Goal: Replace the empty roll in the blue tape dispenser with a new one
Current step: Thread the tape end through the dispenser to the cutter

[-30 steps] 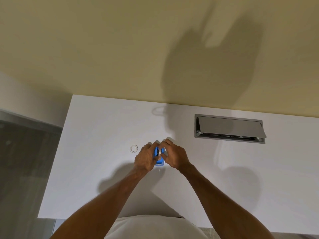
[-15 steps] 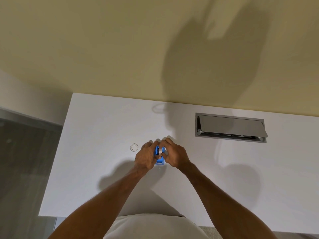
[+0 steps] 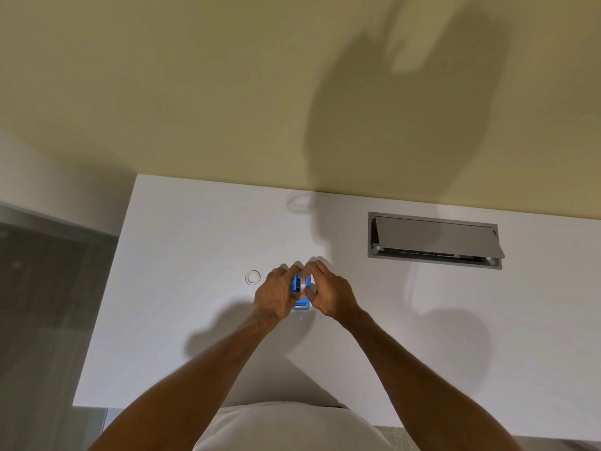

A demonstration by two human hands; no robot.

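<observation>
Your left hand clamps the blue tape dispenser steady at mid-counter while your right hand pinches the roll atop it; a spare ring lies at nine o'clock.

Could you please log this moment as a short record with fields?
surface: white table
left hand: gripping blue tape dispenser from its left side
right hand: fingers on tape roll seated in dispenser
loose ring: flat on table, left of the hands, untouched
cable hatch: grey, recessed, lid tilted open
</observation>
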